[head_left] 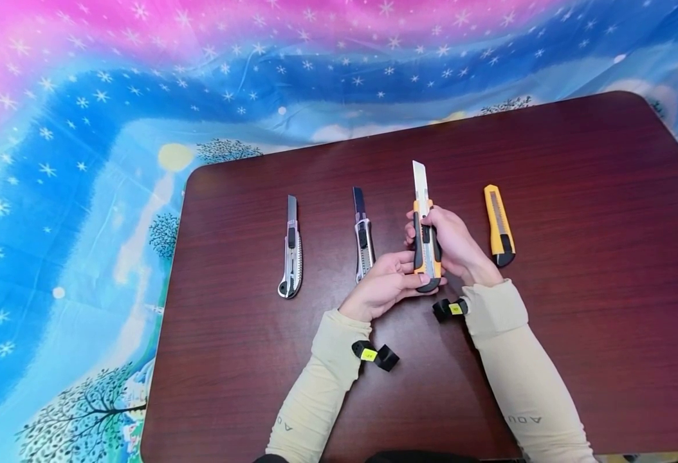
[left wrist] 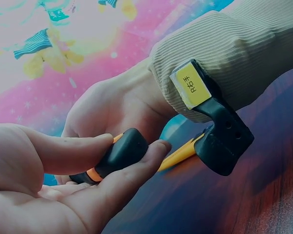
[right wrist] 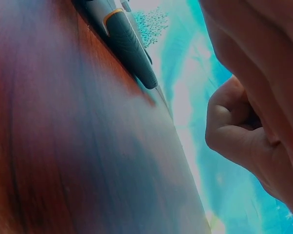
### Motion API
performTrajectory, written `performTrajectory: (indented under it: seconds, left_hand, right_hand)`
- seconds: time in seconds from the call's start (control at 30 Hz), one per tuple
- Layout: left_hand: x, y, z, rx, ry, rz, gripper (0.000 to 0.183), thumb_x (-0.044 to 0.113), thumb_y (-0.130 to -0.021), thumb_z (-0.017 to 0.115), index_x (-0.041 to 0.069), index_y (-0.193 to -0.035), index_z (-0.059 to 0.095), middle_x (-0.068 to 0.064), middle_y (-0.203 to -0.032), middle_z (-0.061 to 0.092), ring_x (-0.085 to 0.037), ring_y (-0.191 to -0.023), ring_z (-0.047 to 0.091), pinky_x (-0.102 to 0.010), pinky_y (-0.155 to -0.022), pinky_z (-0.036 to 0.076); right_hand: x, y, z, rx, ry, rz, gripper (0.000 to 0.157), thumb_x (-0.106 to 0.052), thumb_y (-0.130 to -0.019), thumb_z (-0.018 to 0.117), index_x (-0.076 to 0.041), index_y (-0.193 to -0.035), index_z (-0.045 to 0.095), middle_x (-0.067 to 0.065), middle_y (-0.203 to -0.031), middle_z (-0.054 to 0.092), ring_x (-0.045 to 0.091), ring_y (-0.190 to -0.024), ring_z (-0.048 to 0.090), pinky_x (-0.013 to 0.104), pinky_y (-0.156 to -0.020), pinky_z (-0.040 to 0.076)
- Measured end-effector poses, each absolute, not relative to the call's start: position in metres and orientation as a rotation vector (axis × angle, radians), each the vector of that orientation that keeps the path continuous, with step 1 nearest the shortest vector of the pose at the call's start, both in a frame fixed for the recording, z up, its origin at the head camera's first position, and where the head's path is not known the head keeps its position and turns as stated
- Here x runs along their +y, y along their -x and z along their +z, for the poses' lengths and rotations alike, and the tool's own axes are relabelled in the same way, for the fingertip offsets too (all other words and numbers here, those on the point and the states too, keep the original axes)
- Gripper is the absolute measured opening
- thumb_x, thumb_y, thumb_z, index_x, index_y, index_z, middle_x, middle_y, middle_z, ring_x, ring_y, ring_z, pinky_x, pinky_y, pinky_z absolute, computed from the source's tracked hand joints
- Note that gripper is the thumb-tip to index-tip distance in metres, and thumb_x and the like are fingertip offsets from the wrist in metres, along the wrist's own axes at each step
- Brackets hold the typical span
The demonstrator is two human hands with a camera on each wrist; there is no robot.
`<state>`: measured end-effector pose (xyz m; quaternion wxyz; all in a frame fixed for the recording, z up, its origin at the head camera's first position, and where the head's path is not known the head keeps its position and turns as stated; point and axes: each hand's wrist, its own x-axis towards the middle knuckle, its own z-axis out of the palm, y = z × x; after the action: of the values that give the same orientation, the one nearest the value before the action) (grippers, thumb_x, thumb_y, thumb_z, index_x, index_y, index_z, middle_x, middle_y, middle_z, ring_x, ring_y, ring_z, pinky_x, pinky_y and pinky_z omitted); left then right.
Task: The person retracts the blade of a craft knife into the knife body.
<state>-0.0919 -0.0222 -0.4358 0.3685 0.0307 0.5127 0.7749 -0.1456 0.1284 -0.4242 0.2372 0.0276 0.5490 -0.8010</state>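
Observation:
In the head view, an orange and black utility knife [head_left: 428, 254] is held over the table, its wide blade [head_left: 419, 177] extended and pointing away from me. My left hand [head_left: 386, 283] pinches the dark butt end between thumb and fingers. Higher up the handle, my right hand [head_left: 457, 241] grips it from the right, thumb lying near the black slider. The left wrist view shows the black end cap [left wrist: 124, 153] between the left thumb and a finger. Little of the right hand's grip shows in the right wrist view.
Two silver cutters, one at left [head_left: 291, 247] and one nearer [head_left: 363, 235] the left hand, lie on the table with blades out. Right of the hands lies a yellow cutter [head_left: 499, 225]. A patterned cloth [head_left: 229, 83] hangs behind the dark red tabletop [head_left: 594, 257].

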Motion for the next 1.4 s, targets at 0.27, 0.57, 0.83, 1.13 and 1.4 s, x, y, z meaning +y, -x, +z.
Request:
performTrajectory:
  seconds: [0.27, 0.57, 0.83, 1.13, 1.4]
  left_hand:
    - [-0.0224, 0.0918, -0.4358, 1.321, -0.071, 1.990, 0.041, -0.012, -0.093, 0.047, -0.011, -0.134, 0.043, -0.039, -0.134, 0.047, -0.027, -0.109, 0.064, -0.038, -0.102, 0.051]
    - [-0.0224, 0.0923, -0.4354, 1.331, -0.057, 2.003, 0.041, -0.012, -0.093, 0.048, -0.010, -0.134, 0.044, -0.039, -0.132, 0.048, -0.030, -0.111, 0.064, -0.036, -0.099, 0.052]
    - [-0.0241, 0.0926, -0.4344, 1.311, -0.058, 2.023, 0.046, -0.012, -0.094, 0.046, -0.009, -0.139, 0.040, -0.038, -0.135, 0.046, -0.049, -0.124, 0.048, -0.041, -0.103, 0.048]
    - [-0.0244, 0.0918, -0.4346, 1.304, -0.081, 2.024, 0.044, -0.012, -0.094, 0.046, -0.011, -0.137, 0.040, -0.038, -0.135, 0.046, -0.048, -0.124, 0.048, -0.043, -0.104, 0.047]
    - [-0.0246, 0.0917, -0.4354, 1.301, -0.092, 2.023, 0.043, -0.011, -0.094, 0.047, -0.011, -0.137, 0.041, -0.039, -0.134, 0.046, -0.046, -0.122, 0.051, -0.043, -0.105, 0.047]
  right_hand:
    - [0.1285, 0.1448, -0.4241, 1.470, -0.062, -2.222, 0.028, -0.002, -0.094, 0.026, 0.000, -0.115, 0.044, 0.002, -0.076, 0.057, 0.014, -0.072, 0.059, 0.023, -0.072, 0.052]
    - [0.1292, 0.1461, -0.4240, 1.433, -0.035, -2.219, 0.026, -0.001, -0.094, 0.026, -0.002, -0.114, 0.043, 0.002, -0.077, 0.058, 0.014, -0.073, 0.058, 0.023, -0.072, 0.053]
    - [0.1304, 0.1469, -0.4257, 1.458, -0.035, -2.114, 0.032, -0.006, -0.096, 0.026, -0.002, -0.125, 0.037, 0.003, -0.080, 0.066, 0.015, -0.078, 0.064, 0.026, -0.075, 0.055]
    - [0.1305, 0.1453, -0.4230, 1.484, -0.045, -2.138, 0.028, -0.005, -0.095, 0.026, -0.005, -0.120, 0.040, 0.002, -0.078, 0.057, 0.015, -0.077, 0.059, 0.025, -0.076, 0.054]
    - [0.1315, 0.1456, -0.4223, 1.493, -0.034, -2.129, 0.028, -0.005, -0.095, 0.026, -0.007, -0.119, 0.041, 0.003, -0.079, 0.056, 0.016, -0.079, 0.059, 0.025, -0.079, 0.054]
